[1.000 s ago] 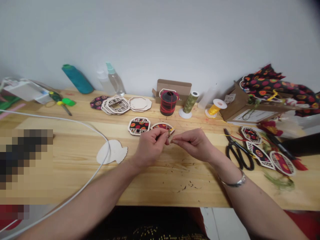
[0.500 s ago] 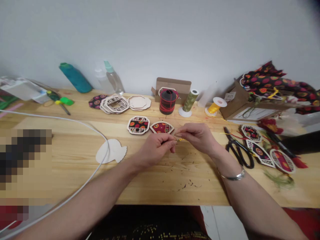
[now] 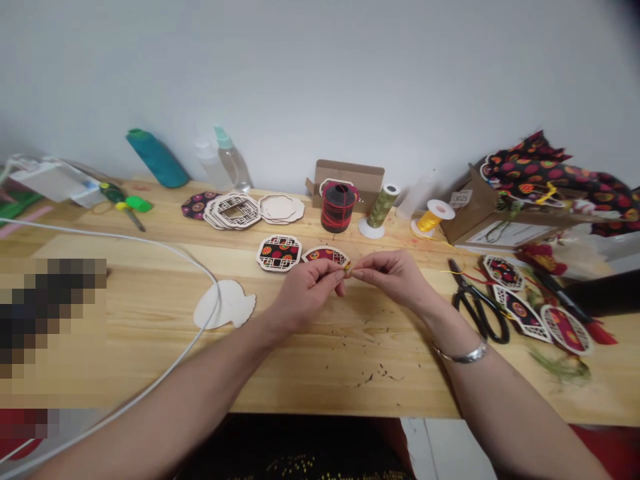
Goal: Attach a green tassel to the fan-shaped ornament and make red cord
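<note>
My left hand (image 3: 311,288) pinches a small piece of yellow cord (image 3: 348,265) between thumb and forefinger. Close on its right, the thumb and forefinger of my right hand (image 3: 390,275) are pressed together at the cord; what lies between them is too small to make out. Just behind my fingers lies a fan-shaped ornament (image 3: 325,255) with red patterned fabric in a pale wooden frame, partly hidden by my left hand. Beside it on the left is an octagonal framed ornament (image 3: 279,253) with dark patterned fabric.
Black scissors (image 3: 480,308) and several framed ornaments lie at the right, before a cardboard box (image 3: 465,207). Spools of red-black cord (image 3: 337,208), green thread (image 3: 383,207) and yellow cord (image 3: 433,217) stand behind. A white cable (image 3: 170,248) crosses the left side over a white cutout (image 3: 235,303).
The yellow cord that showed below my right fingers now shows as a small bit at my left fingertips. My right hand has shifted slightly. The whole view has moved a little.
</note>
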`<state>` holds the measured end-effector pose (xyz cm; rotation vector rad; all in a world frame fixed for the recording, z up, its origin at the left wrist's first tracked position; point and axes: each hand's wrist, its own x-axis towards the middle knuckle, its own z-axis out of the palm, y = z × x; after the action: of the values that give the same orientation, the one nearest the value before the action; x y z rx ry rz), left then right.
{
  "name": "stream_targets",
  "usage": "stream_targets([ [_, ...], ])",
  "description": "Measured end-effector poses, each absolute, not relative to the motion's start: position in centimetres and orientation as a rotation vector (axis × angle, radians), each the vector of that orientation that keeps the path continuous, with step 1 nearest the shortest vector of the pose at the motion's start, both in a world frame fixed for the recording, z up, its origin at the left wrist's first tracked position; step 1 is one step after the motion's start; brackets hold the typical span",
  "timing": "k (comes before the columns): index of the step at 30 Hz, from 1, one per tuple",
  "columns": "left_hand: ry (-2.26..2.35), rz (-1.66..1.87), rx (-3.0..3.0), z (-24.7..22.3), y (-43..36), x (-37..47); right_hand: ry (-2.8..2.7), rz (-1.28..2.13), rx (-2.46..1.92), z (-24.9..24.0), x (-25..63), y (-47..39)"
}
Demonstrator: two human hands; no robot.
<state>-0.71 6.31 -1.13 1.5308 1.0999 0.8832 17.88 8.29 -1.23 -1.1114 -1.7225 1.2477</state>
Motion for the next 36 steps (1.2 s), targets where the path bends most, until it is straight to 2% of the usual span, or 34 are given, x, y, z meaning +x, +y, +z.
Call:
stream_targets([
  [17,1.192,0.95,1.559,-1.2,6.2,-0.5,-1.839,1.186,-1.1,-1.0,17.6,7.7],
  [25,1.233,0.969,1.536,-1.4,6.3,-0.4,-1.976,1.045,-1.095,-1.0,17.3,7.4],
  [29,1.302,0.928,1.581,-1.6,6.4,-0.4,-2.186,0.734,-1.087,-1.1,17.3,7.0],
  [36,1.312,0.863,1.938,-2.2,6.4,-0.7,-2.55,-0.162,-0.949,-0.7,17.0,6.2],
])
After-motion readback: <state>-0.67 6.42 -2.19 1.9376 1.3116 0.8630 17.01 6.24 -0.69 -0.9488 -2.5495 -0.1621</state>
